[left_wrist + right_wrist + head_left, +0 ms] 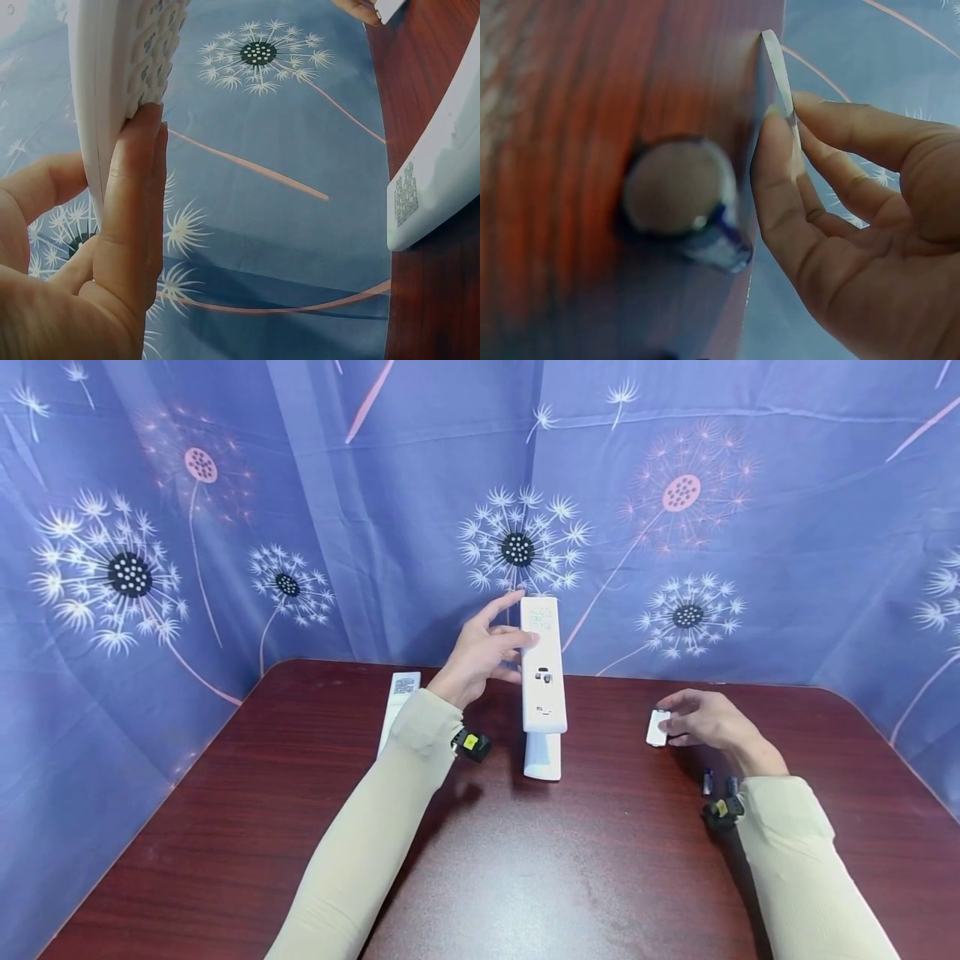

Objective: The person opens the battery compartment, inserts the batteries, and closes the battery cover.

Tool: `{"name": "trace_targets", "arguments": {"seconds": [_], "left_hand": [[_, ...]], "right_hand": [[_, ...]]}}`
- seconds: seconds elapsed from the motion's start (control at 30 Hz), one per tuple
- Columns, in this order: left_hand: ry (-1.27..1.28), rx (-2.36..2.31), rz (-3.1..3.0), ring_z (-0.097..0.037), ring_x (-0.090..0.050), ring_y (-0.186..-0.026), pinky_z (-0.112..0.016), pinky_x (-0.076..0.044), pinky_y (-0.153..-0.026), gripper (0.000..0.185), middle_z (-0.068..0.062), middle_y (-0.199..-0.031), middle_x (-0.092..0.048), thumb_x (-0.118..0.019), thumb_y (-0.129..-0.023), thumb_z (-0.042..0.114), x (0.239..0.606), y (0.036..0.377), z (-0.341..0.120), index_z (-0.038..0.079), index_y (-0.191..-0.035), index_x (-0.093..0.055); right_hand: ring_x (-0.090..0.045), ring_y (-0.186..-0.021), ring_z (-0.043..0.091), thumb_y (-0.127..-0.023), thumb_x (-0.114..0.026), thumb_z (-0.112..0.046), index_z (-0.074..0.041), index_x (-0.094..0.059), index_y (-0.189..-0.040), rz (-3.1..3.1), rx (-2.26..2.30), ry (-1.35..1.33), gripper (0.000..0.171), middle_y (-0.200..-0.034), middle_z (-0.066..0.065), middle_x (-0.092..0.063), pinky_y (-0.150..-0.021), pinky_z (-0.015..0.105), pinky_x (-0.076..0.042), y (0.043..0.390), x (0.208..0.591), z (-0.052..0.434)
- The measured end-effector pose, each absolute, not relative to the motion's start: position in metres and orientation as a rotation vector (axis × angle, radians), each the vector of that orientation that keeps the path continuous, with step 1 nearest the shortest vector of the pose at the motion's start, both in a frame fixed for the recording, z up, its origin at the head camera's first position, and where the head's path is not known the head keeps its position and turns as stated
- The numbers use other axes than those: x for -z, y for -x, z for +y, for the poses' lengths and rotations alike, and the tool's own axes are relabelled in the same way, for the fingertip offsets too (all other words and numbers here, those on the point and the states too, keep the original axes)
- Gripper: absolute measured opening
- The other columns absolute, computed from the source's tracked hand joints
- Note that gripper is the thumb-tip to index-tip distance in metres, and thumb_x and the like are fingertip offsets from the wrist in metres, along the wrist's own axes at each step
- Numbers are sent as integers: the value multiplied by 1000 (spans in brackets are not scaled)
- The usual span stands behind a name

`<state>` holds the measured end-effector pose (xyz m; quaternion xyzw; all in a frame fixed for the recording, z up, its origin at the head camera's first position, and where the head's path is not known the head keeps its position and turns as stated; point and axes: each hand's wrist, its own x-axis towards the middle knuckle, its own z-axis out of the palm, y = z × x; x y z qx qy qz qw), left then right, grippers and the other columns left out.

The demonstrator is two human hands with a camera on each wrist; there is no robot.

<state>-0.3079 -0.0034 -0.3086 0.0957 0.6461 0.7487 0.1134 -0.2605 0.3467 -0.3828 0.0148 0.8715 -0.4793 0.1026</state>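
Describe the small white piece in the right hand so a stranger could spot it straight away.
On the dark red wooden table, look right of the upright white remote control. There the right hand pinches a battery cover, a small flat white plate, far shorter and thinner than either remote and lighter than the dark batteries nearby.

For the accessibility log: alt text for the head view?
A left hand holds a white remote upright on a dark wooden table, while the right hand pinches a small white cover.

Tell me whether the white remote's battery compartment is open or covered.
Open. The remote stands upright in the left hand, its recess exposed, while the right hand holds the detached cover.
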Motion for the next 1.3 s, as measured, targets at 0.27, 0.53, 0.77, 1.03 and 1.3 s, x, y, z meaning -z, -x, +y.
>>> {"name": "trace_targets", "arguments": {"seconds": [0.27, 0.53, 0.77, 1.03, 1.3], "left_hand": [[-289, -2211, 1885, -23, -65, -72, -42, -66, -63, 77, -15, -105, -71, -76, -95, -2, 307, 307, -4, 31, -160, -51], [-290, -2214, 1879, -25, -66, -73, -40, -65, -61, 77, -14, -104, -71, -76, -95, -2, 306, 307, -3, 30, -160, -50], [-290, -2198, 1891, -25, -66, -74, -41, -66, -63, 77, -15, -106, -72, -76, -95, -1, 306, 307, -3, 31, -160, -50], [-281, -2187, 1891, -23, -66, -73, -41, -66, -64, 76, -14, -106, -71, -76, -95, 0, 309, 307, -4, 33, -159, -51], [-294, -2175, 1895, -25, -66, -75, -41, -66, -63, 76, -14, -107, -71, -76, -95, 0, 310, 307, -3, 32, -159, -51]], "right_hand": [[-70, -85, 12, -100, -64, 6, 22, -47, -140, 2571, 1436, -27, 47, -104, 16, -71, -80, 35, -65, 259, 380, 349], [-71, -88, 12, -101, -65, 3, 21, -48, -140, 2592, 1401, -18, 46, -102, 13, -75, -80, 37, -65, 257, 378, 353], [-69, -87, 14, -100, -69, 1, 22, -48, -140, 2602, 1396, -15, 50, -106, 17, -72, -79, 37, -65, 254, 375, 355], [-71, -89, 16, -99, -69, 0, 21, -50, -138, 2614, 1352, 61, 48, -107, 17, -75, -80, 38, -65, 248, 372, 357], [-74, -93, 24, -100, -71, -5, 19, -52, -139, 2682, 1252, 121, 49, -108, 16, -74, -80, 41, -65, 238, 364, 362]]}}
